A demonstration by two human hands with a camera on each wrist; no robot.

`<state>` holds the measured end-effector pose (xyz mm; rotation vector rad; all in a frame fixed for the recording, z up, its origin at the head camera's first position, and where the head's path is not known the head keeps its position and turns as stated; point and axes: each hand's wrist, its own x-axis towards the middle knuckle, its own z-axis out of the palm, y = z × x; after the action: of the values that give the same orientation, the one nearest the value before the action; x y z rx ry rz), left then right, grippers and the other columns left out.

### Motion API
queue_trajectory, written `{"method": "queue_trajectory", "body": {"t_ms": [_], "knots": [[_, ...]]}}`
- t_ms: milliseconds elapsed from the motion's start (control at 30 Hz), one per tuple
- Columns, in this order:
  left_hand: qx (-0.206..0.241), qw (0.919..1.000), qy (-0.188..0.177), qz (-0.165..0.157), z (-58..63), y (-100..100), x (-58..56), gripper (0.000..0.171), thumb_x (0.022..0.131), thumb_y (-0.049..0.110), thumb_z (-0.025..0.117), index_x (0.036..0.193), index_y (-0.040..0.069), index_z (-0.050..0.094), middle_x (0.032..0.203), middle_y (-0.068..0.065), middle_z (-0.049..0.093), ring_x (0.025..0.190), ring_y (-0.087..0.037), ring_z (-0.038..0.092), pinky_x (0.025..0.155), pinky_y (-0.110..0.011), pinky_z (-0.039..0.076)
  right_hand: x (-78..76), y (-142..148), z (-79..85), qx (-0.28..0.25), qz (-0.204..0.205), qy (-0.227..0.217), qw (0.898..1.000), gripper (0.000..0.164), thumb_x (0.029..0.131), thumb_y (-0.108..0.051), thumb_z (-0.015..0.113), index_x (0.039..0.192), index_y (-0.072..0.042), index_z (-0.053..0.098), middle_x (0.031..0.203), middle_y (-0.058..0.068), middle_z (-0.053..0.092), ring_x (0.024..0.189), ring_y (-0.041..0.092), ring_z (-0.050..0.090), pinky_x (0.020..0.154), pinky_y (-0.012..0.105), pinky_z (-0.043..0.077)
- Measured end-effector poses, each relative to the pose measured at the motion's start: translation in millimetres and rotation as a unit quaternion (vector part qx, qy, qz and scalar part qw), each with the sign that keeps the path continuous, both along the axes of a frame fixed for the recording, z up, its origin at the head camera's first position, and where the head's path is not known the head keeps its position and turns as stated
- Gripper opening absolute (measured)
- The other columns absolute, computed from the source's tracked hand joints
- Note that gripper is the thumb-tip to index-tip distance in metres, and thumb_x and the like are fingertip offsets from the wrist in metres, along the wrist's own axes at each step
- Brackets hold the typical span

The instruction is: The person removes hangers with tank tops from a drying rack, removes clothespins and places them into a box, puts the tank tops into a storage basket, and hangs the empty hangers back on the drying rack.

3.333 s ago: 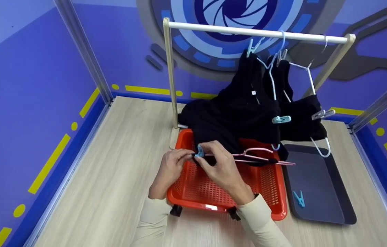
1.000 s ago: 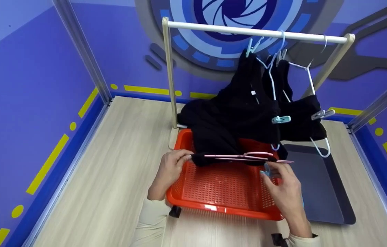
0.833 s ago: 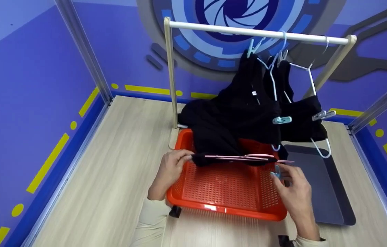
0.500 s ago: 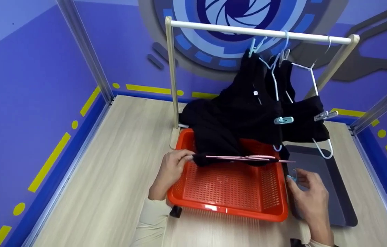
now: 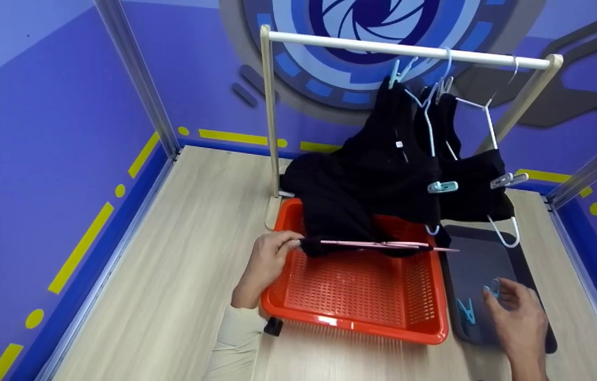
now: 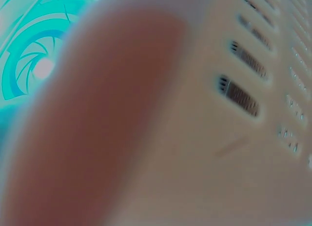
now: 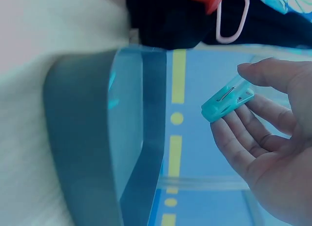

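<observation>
My left hand (image 5: 267,264) pinches the left end of a black garment (image 5: 311,247) on a pink hanger (image 5: 383,244), seen edge-on above the red basket (image 5: 362,329). Over the grey tray (image 5: 481,259) my right hand (image 5: 522,320) holds a light blue clothespin (image 5: 494,288) between thumb and fingers. That clothespin (image 7: 228,99) shows plainly in the right wrist view. A second blue clothespin (image 5: 467,311) lies in the tray. The left wrist view is filled by a blurred part of my hand and the basket's perforated wall, so the pinch is hidden there.
A wooden rack (image 5: 409,50) stands behind the basket. Black garments (image 5: 383,169) hang from it on a blue hanger (image 5: 430,129) and a white hanger (image 5: 515,233), with clothespins attached. Purple walls (image 5: 60,137) enclose the wooden table (image 5: 171,264).
My right hand took the clothespin from the hanger's left end, moved it right past the hanger's right end and over the tray. My left hand has stayed at the left end.
</observation>
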<state>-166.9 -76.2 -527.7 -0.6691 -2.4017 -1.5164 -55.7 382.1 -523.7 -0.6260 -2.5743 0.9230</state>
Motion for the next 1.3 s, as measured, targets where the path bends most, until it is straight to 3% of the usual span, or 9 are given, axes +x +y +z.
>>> {"method": "queue_trajectory", "body": {"t_ms": [133,200,333,500,900,1300], "knots": [[0.003,1.0,0.0,0.001,0.1,1,0.5,0.014,0.102,0.009,0.069,0.106,0.002,0.08,0.095,-0.004,0.078,0.086,-0.02,0.072,0.083,-0.038,0.059,-0.4,14,-5.1,-0.005,-0.021,-0.025,0.999,0.044,0.098,-0.009,0.073,0.136,0.01,0.06,0.125,0.026,0.058,0.106,0.03,0.064,0.077,0.013,0.039],[0.003,1.0,0.003,0.002,0.4,1,0.6,0.014,0.102,0.009,0.069,0.106,0.002,0.08,0.095,-0.005,0.078,0.086,-0.02,0.072,0.083,-0.039,0.059,-1.3,20,-9.1,-0.008,-0.029,-0.031,0.999,0.044,0.099,-0.009,0.072,0.136,0.011,0.058,0.125,0.028,0.058,0.113,0.042,0.062,0.08,0.02,0.04],[-0.001,1.0,0.007,0.003,0.9,2,0.4,0.014,0.102,0.009,0.069,0.106,0.002,0.08,0.095,-0.005,0.078,0.087,-0.02,0.073,0.083,-0.039,0.059,-2.4,30,-19.0,-0.012,-0.048,-0.037,0.998,0.044,0.1,-0.01,0.07,0.136,0.013,0.057,0.126,0.031,0.058,0.114,0.046,0.061,0.09,0.04,0.042],[-0.004,1.0,0.004,0.002,0.7,1,0.4,0.014,0.102,0.01,0.069,0.107,0.002,0.08,0.093,-0.006,0.078,0.085,-0.023,0.072,0.082,-0.039,0.059,-2.3,40,-28.1,-0.02,-0.063,-0.063,0.996,0.046,0.1,-0.012,0.068,0.137,0.013,0.056,0.127,0.032,0.057,0.116,0.048,0.06,0.097,0.052,0.042],[-0.011,0.9999,0.01,0.006,-0.4,0,0.7,0.014,0.102,0.01,0.069,0.106,0.003,0.081,0.092,-0.004,0.078,0.085,-0.019,0.072,0.081,-0.039,0.059,-0.9,57,-48.8,-0.043,-0.081,-0.159,0.983,0.053,0.1,-0.013,0.066,0.138,0.019,0.048,0.129,0.039,0.055,0.121,0.054,0.054,0.105,0.064,0.041],[-0.006,1.0,0.004,0.005,0.1,0,0.7,0.014,0.102,0.011,0.069,0.106,0.003,0.081,0.091,-0.005,0.078,0.084,-0.02,0.072,0.081,-0.039,0.058,-0.5,62,-57.9,-0.015,-0.071,-0.181,0.981,0.053,0.099,-0.014,0.066,0.135,0.021,0.049,0.125,0.04,0.06,0.121,0.058,0.053,0.107,0.067,0.036]]}}
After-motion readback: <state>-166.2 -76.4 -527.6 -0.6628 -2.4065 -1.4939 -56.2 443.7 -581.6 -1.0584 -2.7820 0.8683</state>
